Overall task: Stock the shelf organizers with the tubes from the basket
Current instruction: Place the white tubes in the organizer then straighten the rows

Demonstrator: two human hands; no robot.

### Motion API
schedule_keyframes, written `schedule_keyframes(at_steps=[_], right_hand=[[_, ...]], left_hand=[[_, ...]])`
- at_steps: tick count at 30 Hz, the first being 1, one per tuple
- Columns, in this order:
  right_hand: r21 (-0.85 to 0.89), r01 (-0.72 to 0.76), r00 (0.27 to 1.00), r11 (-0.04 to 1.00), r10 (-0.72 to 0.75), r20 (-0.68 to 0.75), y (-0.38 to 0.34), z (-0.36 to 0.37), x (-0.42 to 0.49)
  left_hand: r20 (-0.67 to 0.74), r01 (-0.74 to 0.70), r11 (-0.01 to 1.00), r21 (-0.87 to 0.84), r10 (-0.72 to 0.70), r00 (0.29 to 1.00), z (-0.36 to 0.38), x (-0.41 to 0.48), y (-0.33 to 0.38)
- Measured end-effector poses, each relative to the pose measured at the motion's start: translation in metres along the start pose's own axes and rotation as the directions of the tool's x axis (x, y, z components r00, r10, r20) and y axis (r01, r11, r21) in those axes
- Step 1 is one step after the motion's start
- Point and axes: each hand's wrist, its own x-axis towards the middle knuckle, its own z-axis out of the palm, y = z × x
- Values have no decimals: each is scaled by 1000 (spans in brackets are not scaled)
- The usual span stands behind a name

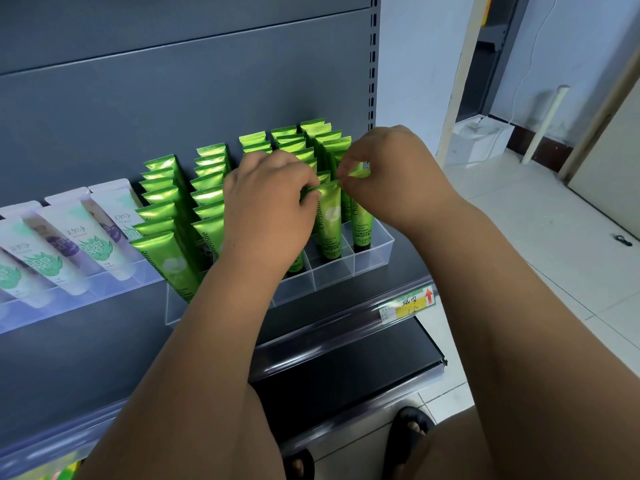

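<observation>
I note both hands at the clear organizer (374,252) on the shelf (407,268): left hand (266,202) pinches the crimped top of a green tube (329,226), right hand (391,171) pinches the neighbouring tube (363,223), both tubes standing cap-down in adjacent compartments.

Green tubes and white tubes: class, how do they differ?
The green tubes are shiny green; the white tubes are pale with printed patterns. The left hand and right hand pinch green tubes; neither touches the white tubes. Both kinds stand crimped end up in clear organizers.
</observation>
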Motion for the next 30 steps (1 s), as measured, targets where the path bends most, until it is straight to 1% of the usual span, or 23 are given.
schedule_keyframes(at_steps=[6, 10, 13, 16, 19, 21, 23, 26, 28, 30], right_hand=[[-13, -14, 1000, 1000, 14, 9, -4, 6, 5], [-13, -31, 999, 999, 31, 44, -9, 6, 5], [47, -50, 998, 998, 49, 27, -10, 0, 5], [84, -88, 996, 993, 89, -12, -7, -7, 12], [72, -113, 994, 991, 113, 5, -3, -6, 25], [68, -118, 993, 991, 117, 14, -4, -5, 35], [69, -132, 991, 989, 129, 45, -8, -6, 46], [37, -130, 981, 991, 123, 149, -14, -7, 57], [-33, -78, 974, 996, 84, 209, -17, -5, 62], [-48, -69, 971, 996, 78, 228, -16, -1, 66]], left_hand=[[0, 11, 1000, -15, -11, 1000, 2, -1, -1], [-5, -3, 1000, -13, 3, 1000, 2, -1, 0], [-32, -1, 998, -66, -1, 999, 1, -1, -1], [-82, 42, 984, -176, -57, 995, 1, 1, -4], [-134, 107, 969, -225, -139, 981, -1, 5, -11], [-137, 161, 950, -268, -203, 970, -4, 11, -14], [-126, 202, 940, -277, -244, 962, -7, 18, -15], [-90, 240, 942, -235, -267, 959, -8, 28, -13], [-82, 231, 948, -218, -253, 964, -5, 30, -9], [-98, 208, 957, -203, -231, 968, 0, 30, -8]])
